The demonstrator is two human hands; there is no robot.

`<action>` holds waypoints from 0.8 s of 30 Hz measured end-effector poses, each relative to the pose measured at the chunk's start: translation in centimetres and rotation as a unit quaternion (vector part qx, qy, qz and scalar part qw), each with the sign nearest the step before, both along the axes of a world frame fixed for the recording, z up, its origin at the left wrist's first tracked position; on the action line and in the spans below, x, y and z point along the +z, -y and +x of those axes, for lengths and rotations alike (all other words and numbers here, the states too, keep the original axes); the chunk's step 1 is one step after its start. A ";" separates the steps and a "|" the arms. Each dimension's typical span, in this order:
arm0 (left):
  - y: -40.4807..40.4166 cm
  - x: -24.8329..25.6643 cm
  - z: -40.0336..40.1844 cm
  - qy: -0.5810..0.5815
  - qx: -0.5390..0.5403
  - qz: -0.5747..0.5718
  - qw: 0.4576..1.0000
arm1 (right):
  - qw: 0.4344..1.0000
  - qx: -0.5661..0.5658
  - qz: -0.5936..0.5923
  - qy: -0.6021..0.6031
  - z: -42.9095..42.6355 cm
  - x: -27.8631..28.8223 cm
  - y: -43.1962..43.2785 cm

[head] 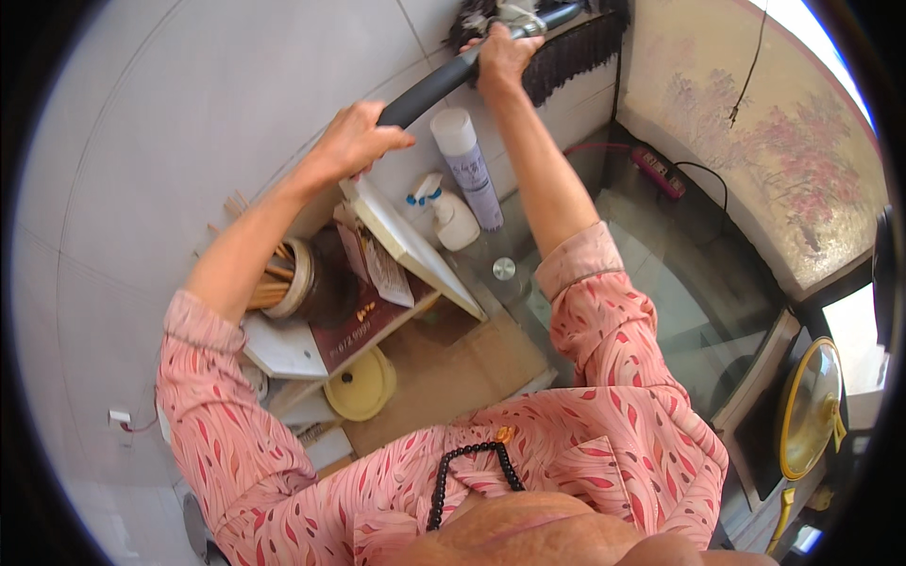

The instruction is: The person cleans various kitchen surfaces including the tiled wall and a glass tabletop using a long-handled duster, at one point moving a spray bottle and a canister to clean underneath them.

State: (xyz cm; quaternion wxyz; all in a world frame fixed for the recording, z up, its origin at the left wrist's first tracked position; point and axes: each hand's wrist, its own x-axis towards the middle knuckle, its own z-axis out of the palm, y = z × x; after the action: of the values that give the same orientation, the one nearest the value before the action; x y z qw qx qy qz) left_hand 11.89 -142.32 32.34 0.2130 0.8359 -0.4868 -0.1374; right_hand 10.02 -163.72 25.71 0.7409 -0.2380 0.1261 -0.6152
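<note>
My left hand (357,138) is closed around the near end of a dark grey pole (432,88), its thumb sticking out to the right. Farther up the same pole, my right hand (504,60) grips it just below a whitish tie or clamp (525,21). The pole slants up to the right in front of the tiled wall (212,92). Behind and beside its far end hangs a black fringe (577,60); whether it is bristles or cloth cannot be told. Under the pole stand a tall spray can (468,170) with a white cap and a white trigger spray bottle (453,219).
A small shelf (417,247) holds a jar (301,279) of chopsticks. Below lies a yellow round lid (361,385). A glass tabletop (679,262) carries a pink power strip (658,173). A cord (750,71) hangs over a floral panel (814,148). At right is a glass pan lid (810,410).
</note>
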 end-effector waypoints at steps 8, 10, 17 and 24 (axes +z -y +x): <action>2.9 -4.8 -0.8 -0.014 -0.014 0.047 0.999 | 0.996 0.036 0.077 -0.039 -1.7 -7.0 2.0; 4.0 -5.7 -1.2 -0.019 -0.021 0.071 0.997 | 0.990 0.037 0.127 -0.046 -1.8 -9.7 2.8; 6.2 -10.7 -2.8 -0.018 -0.023 0.172 0.985 | 0.953 0.070 0.276 -0.099 -3.0 -18.6 2.6; 6.2 -11.8 -5.0 -0.034 0.010 0.142 0.989 | 0.976 0.033 0.199 -0.076 -4.5 -19.6 3.2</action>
State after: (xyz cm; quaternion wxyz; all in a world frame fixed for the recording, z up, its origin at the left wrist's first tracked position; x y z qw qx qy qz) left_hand 6.88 -148.56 20.56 0.1100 0.8574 -0.4466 -0.2310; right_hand 5.48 -166.93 6.11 0.7815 -0.1359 0.2943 -0.5331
